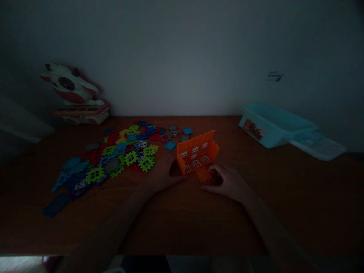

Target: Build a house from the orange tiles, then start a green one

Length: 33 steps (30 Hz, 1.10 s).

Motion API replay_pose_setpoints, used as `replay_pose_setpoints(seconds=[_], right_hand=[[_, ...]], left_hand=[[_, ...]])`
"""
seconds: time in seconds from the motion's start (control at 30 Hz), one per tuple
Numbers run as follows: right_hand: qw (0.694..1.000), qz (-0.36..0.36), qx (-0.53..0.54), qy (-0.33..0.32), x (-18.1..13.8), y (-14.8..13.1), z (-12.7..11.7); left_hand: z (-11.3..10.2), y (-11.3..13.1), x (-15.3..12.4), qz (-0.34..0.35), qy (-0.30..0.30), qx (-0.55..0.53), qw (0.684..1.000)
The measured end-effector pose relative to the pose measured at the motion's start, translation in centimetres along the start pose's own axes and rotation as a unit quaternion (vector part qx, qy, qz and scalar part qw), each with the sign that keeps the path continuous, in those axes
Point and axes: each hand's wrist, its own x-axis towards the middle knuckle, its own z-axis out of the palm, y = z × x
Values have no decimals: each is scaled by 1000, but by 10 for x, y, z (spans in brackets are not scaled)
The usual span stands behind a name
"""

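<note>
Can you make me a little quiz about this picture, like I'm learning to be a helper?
1. What colour is the toy wall between the left hand and the right hand?
2. True or false: the tub is to the right of both hands.
3. Which animal does the big toy at the far left look like? A) duck B) cow C) fish

Key: 1. Orange. 2. True. 3. B.
</note>
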Motion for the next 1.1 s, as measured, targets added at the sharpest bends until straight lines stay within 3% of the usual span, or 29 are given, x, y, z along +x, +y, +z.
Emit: replay_pose_setpoints(seconds=[0.27, 0.7, 0.9, 1.1], right_hand=[[1000, -7, -5, 21, 2, -4, 15], [989, -143, 18, 39, 5, 1, 20], [992, -128, 0, 7, 9, 3, 19], [998, -57, 38, 0, 13, -4, 23]], left_hand=[[3, 0, 0, -26, -2, -26, 999], [-2, 2, 3, -18, -27, -9, 999], [-2, 0, 2, -12, -42, -16, 999], [-1, -1, 1, -2, -46, -21, 999]])
